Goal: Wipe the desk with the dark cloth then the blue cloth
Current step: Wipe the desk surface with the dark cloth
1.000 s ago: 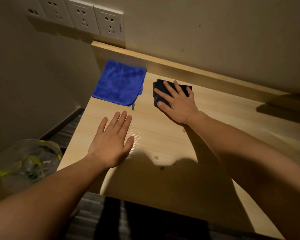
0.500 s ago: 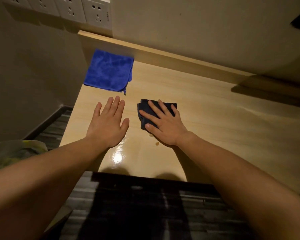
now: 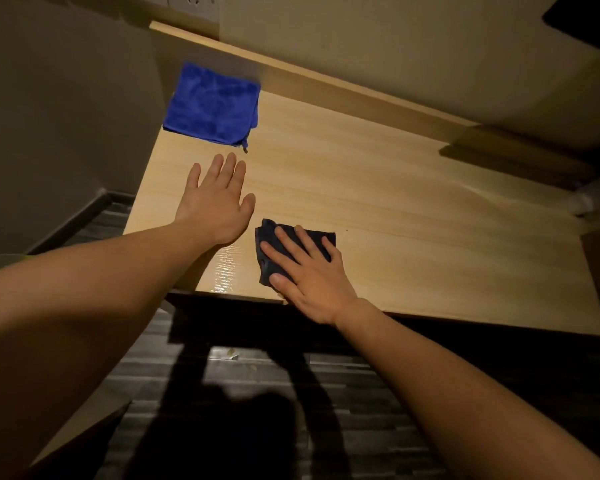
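My right hand (image 3: 307, 273) is pressed flat, fingers spread, on the folded dark cloth (image 3: 270, 252) right at the wooden desk's (image 3: 378, 188) near edge. My left hand (image 3: 215, 199) lies open and empty just beside it, the blue cloth (image 3: 212, 105) just beyond its fingertips.

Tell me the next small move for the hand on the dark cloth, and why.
Probably slide the right hand and dark cloth away from the near edge, toward the desk's unwiped right side; the cloth sits at that edge, and the blue cloth lies untouched.
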Demonstrator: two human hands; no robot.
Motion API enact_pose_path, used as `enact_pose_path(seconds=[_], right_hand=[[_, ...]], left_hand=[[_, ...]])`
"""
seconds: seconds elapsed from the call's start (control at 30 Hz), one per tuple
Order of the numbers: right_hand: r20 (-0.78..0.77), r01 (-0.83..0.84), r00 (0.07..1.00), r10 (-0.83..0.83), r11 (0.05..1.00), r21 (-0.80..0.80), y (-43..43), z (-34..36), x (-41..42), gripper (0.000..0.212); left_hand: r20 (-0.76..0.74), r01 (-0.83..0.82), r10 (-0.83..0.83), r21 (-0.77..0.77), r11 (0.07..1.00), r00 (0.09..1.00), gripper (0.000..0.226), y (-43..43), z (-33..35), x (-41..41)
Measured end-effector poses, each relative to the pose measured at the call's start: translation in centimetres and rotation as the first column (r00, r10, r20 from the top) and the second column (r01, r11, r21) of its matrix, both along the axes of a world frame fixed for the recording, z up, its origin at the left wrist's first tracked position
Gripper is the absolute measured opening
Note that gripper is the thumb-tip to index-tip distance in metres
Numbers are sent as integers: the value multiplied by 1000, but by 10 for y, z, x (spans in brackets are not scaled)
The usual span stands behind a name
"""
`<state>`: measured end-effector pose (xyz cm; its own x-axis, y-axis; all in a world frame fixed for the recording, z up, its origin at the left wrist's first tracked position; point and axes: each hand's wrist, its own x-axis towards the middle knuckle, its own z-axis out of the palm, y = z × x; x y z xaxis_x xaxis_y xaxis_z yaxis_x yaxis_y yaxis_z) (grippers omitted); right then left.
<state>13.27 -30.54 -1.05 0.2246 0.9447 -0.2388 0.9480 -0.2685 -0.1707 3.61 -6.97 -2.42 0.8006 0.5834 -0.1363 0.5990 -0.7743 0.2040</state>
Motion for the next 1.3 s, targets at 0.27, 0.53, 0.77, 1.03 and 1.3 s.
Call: enact_pose_path(seconds=[0.27, 0.53, 0.77, 1.03, 1.3], right_hand=[[-232, 91, 971, -50, 982, 168, -24, -3, -29, 49], [-697, 363, 691, -192, 926, 104, -53, 24, -26, 34], [-707, 587, 650, -278, 775, 235, -16, 66, 74, 25], [-190, 285, 952, -239, 918, 277, 84, 45, 228, 32], [35, 201, 976, -213, 957, 210, 138, 8, 289, 45]], left_hand=[[-43, -7, 2, -124, 992, 999, 75, 4, 12, 7], [111, -23, 43, -176, 984, 993, 69, -55, 14, 50], [-7, -52, 52, -63, 997, 999, 75, -66, -1, 59], [-11, -80, 80, -17, 997, 997, 76, -70, -2, 61], [-45, -98, 98, 3, 995, 994, 76, -70, -1, 65]])
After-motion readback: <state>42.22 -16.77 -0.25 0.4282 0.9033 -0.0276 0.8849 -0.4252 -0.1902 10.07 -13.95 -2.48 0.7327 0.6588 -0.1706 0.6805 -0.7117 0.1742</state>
